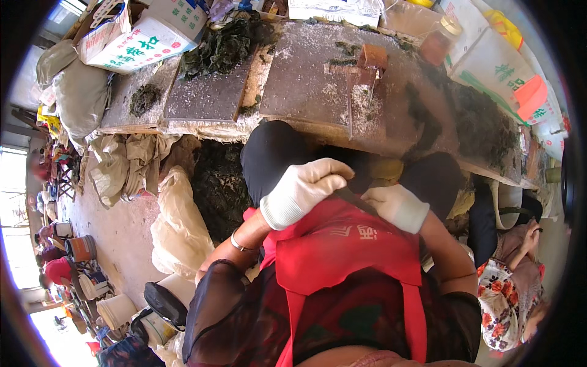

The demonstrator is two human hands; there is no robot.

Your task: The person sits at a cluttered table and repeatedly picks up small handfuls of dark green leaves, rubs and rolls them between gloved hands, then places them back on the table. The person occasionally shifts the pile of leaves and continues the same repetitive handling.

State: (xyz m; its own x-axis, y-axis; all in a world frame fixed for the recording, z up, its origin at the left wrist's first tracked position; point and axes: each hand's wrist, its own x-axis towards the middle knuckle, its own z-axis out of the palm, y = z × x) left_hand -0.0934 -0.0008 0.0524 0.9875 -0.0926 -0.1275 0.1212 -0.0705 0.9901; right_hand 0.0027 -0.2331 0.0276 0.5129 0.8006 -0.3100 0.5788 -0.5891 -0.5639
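Note:
A dark strip that looks like kelp (360, 201) stretches between my hands, above the lap of the red apron (348, 247). My left hand (307, 190), in a white knit glove, pinches one end with the fingers curled. At the other end, my right hand (396, 206) grips the strip in a matching glove. Both hands are in front of the worktable (302, 78), at knee height. On its salt-strewn top stands a brown block fixture (372, 57) with a thin upright piece at its front. Dark wet kelp (481, 119) lies spread at the table's right.
A kelp heap (220, 46) and a smaller clump (146, 98) lie on the table's left, near a printed carton (142, 39). A lidded jar (440, 41) stands at back right. Left are a plastic bag (179, 225) and buckets (117, 309). Another person (513, 284) sits at right.

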